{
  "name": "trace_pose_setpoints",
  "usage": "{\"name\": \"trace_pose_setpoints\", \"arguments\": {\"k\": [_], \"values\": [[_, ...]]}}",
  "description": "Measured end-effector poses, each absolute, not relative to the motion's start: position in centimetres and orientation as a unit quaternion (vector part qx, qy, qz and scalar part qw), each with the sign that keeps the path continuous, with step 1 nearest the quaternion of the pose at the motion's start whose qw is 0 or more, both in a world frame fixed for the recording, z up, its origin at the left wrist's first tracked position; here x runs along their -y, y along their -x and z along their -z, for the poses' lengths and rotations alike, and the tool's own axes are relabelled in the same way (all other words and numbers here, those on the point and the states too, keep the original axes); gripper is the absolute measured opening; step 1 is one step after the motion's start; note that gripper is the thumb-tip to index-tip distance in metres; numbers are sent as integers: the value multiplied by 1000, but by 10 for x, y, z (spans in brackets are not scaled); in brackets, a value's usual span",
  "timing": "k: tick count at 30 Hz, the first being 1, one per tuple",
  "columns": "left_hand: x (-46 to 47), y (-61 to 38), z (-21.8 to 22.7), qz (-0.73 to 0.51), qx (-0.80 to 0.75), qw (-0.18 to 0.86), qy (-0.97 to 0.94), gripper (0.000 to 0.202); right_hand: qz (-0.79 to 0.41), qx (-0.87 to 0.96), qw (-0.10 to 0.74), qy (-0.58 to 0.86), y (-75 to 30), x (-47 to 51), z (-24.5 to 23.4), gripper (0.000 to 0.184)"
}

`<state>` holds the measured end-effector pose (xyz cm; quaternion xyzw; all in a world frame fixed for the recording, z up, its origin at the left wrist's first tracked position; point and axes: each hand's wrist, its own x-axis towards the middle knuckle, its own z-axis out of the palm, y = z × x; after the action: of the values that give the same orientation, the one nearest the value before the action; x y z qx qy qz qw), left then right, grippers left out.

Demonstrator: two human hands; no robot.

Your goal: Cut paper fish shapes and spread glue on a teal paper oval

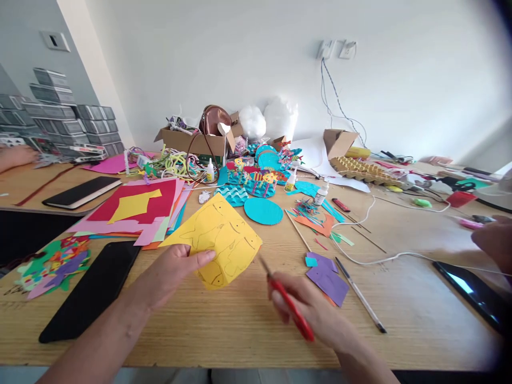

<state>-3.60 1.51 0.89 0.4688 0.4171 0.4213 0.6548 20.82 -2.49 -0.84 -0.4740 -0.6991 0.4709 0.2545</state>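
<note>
My left hand (186, 265) pinches the lower left part of a yellow sheet of paper (230, 237), thumb on top. Fish shapes are drawn in dark line on the sheet, which is held tilted above the table. In my right hand (302, 304) is a pair of scissors (290, 301) with red handles. Their blades point up and left, just short of the sheet's right edge, apart from it. Purple paper pieces (328, 280) and a pen (361, 296) lie to the right of the scissors. A blue paper oval (263, 211) lies behind the sheet.
Stacked coloured paper (100, 210), a black phone (92, 290) and colourful cut scraps (60, 264) lie at left. Glue bottles (321, 193) stand farther back, before a cardboard box (192, 144). A white cable (384, 260) crosses the right side. Other people's hands (496, 242) show at both edges.
</note>
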Motion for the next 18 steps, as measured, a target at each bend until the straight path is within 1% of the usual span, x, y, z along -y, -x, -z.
{"name": "trace_pose_setpoints", "arguments": {"k": [3,5,7,10,11,13,16,18], "values": [[-19,42,-13,-370,-424,653,-507,25,-477,610,405,487,-218,13,4,32],[-22,40,-17,-329,-425,652,-535,20,-472,591,447,477,-217,4,-5,27],[-25,35,-22,-276,-428,650,-564,16,-504,602,436,439,-210,-6,-16,23],[-30,30,-29,-216,-428,659,-579,10,-585,602,383,385,-200,-16,-24,19],[-31,30,-31,-218,-425,666,-573,9,-601,599,370,379,-198,-18,-24,19],[-32,31,-31,-268,-404,691,-537,12,-608,579,381,387,-196,-20,-19,18],[-28,33,-24,-391,-334,735,-442,31,-581,517,476,410,-195,-17,-9,16],[-22,29,-16,-452,-292,745,-395,42,-564,474,534,414,-192,-14,-4,16]]}}
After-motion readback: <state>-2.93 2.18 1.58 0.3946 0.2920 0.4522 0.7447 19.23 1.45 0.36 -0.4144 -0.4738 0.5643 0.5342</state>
